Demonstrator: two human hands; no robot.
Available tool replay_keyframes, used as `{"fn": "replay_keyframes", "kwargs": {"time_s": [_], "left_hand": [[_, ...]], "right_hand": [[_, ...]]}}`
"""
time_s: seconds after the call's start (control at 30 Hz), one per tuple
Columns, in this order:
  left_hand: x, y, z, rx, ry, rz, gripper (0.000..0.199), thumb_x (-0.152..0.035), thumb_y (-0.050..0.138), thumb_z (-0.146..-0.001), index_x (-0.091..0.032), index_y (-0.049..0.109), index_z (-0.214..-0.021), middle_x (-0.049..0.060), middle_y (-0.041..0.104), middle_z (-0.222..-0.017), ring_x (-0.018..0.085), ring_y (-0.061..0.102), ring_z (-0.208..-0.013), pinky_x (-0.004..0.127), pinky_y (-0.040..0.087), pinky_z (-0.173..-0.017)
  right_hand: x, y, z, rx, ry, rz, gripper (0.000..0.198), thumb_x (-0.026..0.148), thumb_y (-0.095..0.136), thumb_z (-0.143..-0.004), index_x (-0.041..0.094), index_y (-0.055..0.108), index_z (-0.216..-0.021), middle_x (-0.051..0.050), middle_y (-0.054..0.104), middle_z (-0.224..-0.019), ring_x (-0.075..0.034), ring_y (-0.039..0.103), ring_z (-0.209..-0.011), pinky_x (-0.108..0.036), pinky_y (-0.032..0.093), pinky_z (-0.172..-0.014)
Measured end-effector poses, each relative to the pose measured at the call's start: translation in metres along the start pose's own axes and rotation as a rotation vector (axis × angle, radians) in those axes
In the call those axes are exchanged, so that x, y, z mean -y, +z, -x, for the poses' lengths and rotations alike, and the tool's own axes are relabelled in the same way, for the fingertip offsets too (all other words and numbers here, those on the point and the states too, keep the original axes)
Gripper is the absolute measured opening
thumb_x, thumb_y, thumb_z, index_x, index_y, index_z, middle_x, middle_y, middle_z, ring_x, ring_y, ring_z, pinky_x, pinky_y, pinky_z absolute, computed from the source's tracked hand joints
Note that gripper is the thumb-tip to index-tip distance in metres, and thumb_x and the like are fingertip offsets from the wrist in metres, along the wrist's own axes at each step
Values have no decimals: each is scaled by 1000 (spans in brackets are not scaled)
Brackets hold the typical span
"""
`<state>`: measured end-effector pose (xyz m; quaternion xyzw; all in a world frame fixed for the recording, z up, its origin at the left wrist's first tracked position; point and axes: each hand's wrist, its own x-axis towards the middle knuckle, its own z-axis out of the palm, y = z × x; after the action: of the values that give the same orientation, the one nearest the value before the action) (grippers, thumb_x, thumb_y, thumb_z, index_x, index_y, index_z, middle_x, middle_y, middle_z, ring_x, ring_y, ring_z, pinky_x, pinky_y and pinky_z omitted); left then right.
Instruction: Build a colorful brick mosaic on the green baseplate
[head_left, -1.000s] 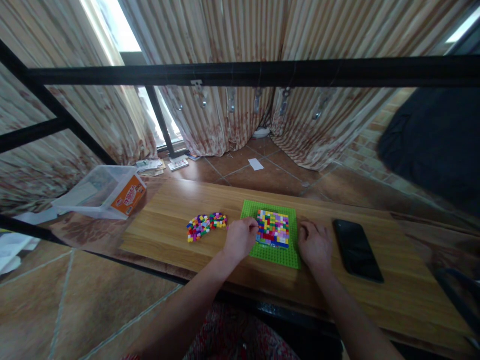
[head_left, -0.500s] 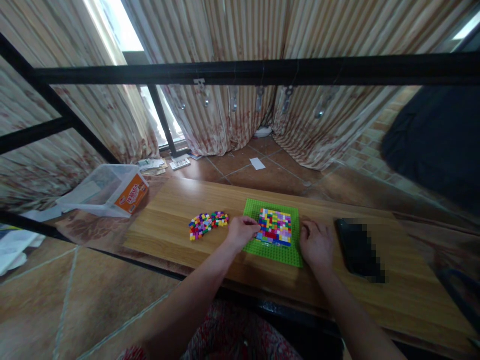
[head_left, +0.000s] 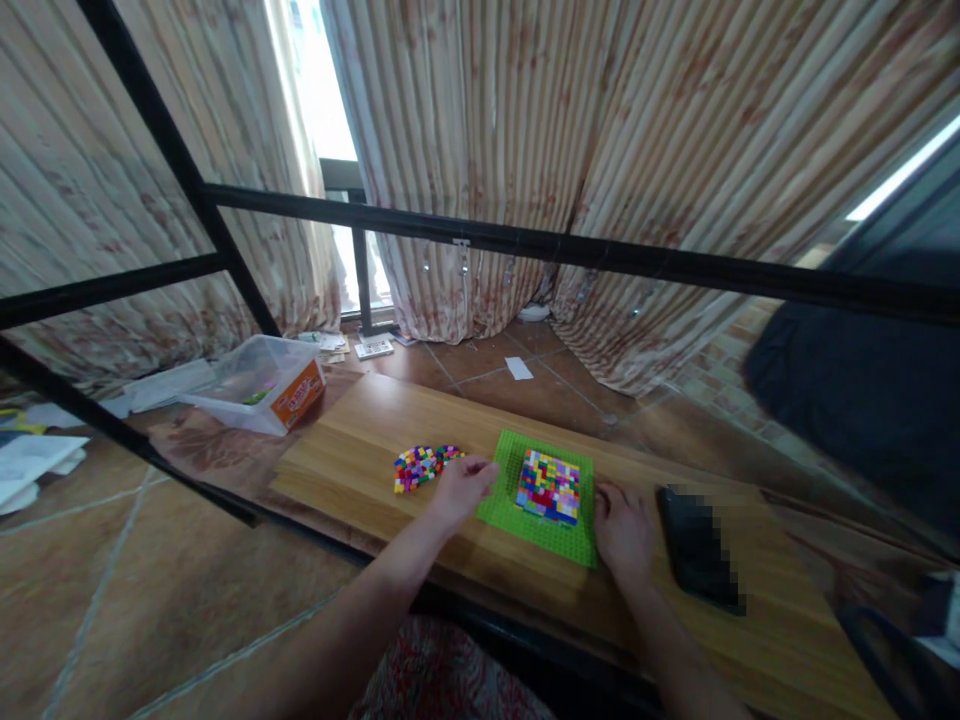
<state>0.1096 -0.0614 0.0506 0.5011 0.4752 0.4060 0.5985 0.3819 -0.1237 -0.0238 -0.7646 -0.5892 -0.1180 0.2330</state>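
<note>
A green studded baseplate [head_left: 499, 510] lies on the wooden table, with a square mosaic of colourful toy bricks [head_left: 551, 485] built on it. My left hand [head_left: 463, 492] is over the plate's left edge, its fingers pinched together. Whether a small brick is between the fingertips is too small to see. To the left of that hand lies a loose pile of small bricks [head_left: 420, 468] in mixed colours. My right hand [head_left: 624, 528] rests at the plate's right edge, its fingers curled against the rim.
A dark phone [head_left: 697, 550], partly pixelated, lies right of my right hand. The wooden table [head_left: 360, 440] runs across the view. Beyond its left end stands a clear plastic bin [head_left: 259, 385] with an orange label. A black metal bar [head_left: 525, 240] crosses in front of the curtains.
My left hand has drawn back leftward from the brick mosaic to the baseplate's edge. The right hand stays by the plate. The camera view has tilted and shifted.
</note>
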Motion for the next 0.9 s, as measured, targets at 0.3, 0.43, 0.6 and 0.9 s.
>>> {"fn": "replay_keyframes", "kwargs": {"time_s": [0.3, 0.43, 0.6, 0.9], "left_hand": [[-1, -177, 6, -409, 162, -620, 26, -39, 56, -73, -17, 66, -82, 3, 66, -71, 17, 60, -67, 28, 48, -63], [8, -202, -9, -476, 250, -959, 28, -33, 49, -80, -16, 66, -95, 10, 68, -96, 23, 65, -85, 36, 53, -79], [21, -197, -43, -372, 440, -1177, 36, -31, 43, -87, -15, 60, -114, 16, 60, -124, 29, 57, -115, 43, 45, -101], [29, -194, -72, -311, 481, -1245, 32, -31, 40, -89, -15, 59, -110, 16, 61, -123, 29, 52, -120, 46, 39, -105]], "right_hand": [[1, 6, 6, 30, -15, -53, 37, 31, 36, -92, 14, 64, -109, -14, 65, -115, -26, 54, -109, -41, 39, -95], [13, 6, 15, 63, 1, -16, 40, 29, 33, -94, 14, 61, -119, -14, 62, -123, -26, 53, -114, -43, 39, -97], [18, 0, 33, 113, -28, -37, 42, 31, 33, -95, 14, 59, -123, -13, 60, -128, -26, 52, -119, -43, 39, -99], [48, -28, 25, 33, 80, -53, 52, 41, 26, -96, 11, 58, -124, -19, 58, -128, -29, 51, -121, -46, 40, -99]]}}
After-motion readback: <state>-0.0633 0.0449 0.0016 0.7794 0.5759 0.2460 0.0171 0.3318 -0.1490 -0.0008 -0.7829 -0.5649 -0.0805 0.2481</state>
